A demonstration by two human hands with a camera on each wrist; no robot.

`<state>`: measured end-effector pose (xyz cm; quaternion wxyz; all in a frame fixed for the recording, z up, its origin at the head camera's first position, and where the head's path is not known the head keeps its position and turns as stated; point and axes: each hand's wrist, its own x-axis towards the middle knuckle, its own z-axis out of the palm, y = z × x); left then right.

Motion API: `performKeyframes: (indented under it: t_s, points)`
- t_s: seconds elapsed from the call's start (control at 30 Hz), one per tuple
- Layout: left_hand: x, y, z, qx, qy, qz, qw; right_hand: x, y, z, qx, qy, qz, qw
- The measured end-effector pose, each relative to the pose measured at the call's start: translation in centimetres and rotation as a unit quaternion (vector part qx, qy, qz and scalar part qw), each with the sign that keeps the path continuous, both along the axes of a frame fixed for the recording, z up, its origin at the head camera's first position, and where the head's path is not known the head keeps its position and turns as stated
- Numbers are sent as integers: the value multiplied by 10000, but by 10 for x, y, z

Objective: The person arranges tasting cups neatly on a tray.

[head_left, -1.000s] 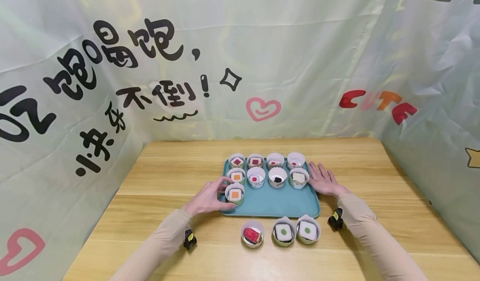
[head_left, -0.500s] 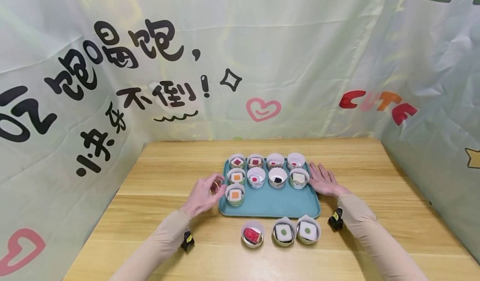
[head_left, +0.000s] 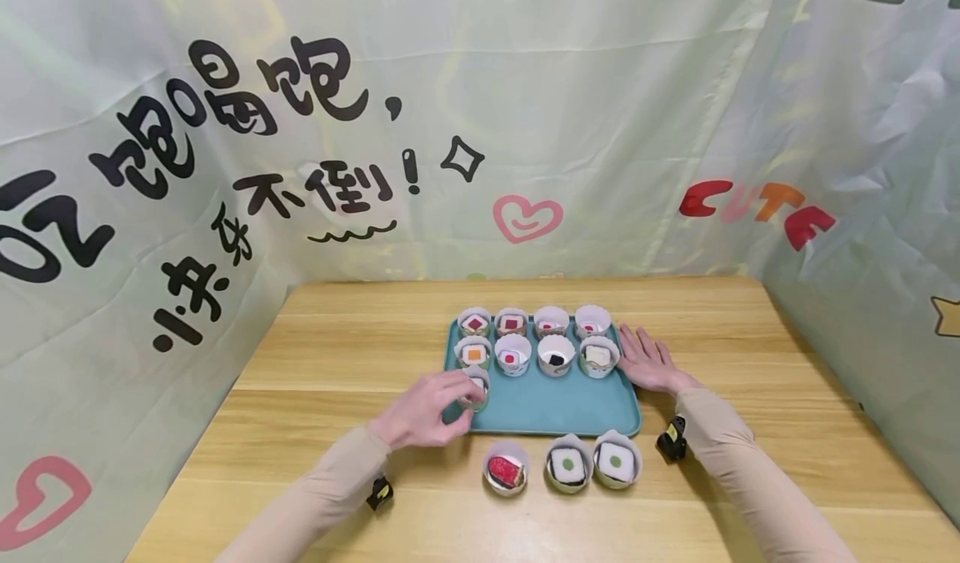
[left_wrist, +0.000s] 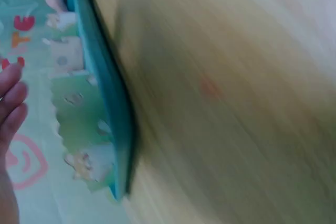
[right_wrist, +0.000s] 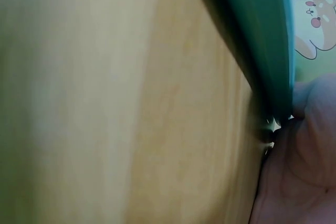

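My left hand (head_left: 427,409) hovers at the near left corner of the blue tray (head_left: 555,409), fingers bent and partly in front of a green paper cup (head_left: 475,374). In the left wrist view its fingers (left_wrist: 13,100) are blurred and touch no cup. Behind that cup stands another paper cup with an orange-and-white piece (head_left: 473,354). Flat beside the tray's right edge lies my right hand (head_left: 651,363), fingers extended, close to a cup with a pale piece (head_left: 597,357). The right wrist view shows that hand (right_wrist: 307,166) against the tray rim (right_wrist: 275,51).
On the wooden table (head_left: 337,321), in front of the tray, stand a cup with a red sushi-like piece (head_left: 506,471) and two cups with green-dotted white pieces, one left (head_left: 567,465), one right (head_left: 617,461). Several more cups line the tray's back rows. Printed cloth (head_left: 480,113) hangs behind.
My left hand let go of the near left cup and drew back to the left. Now it has come right again, over that cup's front. The right hand stays still.
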<state>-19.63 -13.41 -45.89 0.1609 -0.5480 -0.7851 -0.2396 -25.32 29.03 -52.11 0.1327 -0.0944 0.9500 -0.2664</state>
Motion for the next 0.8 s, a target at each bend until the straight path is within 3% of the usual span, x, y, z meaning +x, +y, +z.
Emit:
performKeyframes:
  t_s: [0.1,0.2,0.27,0.4,0.5,0.63,0.8]
  points:
    - [9,4,7,-597,-760,40,9953,-1,1,-1,-50,-12,15,10000]
    - [17,8,15,-1240,-1398,170,9822,-2,2,-2,-26,-6,21,10000]
    - [21,11,18,-1656,-1621,236,9725,-2,2,-2,-30,-16,23,10000]
    - [28,15,22,-2411,-1621,253,9565,-2,2,-2,-81,-63,25,9999]
    - [33,18,24,-2750,-1471,138,9500,-3,2,-1,-83,-64,27,9999]
    - [36,21,24,-2851,-1420,-60,9479,-4,3,-2,-83,-46,25,10000]
    - [36,25,21,-2843,-1596,-112,9453,-4,3,-5,-25,-38,21,10000]
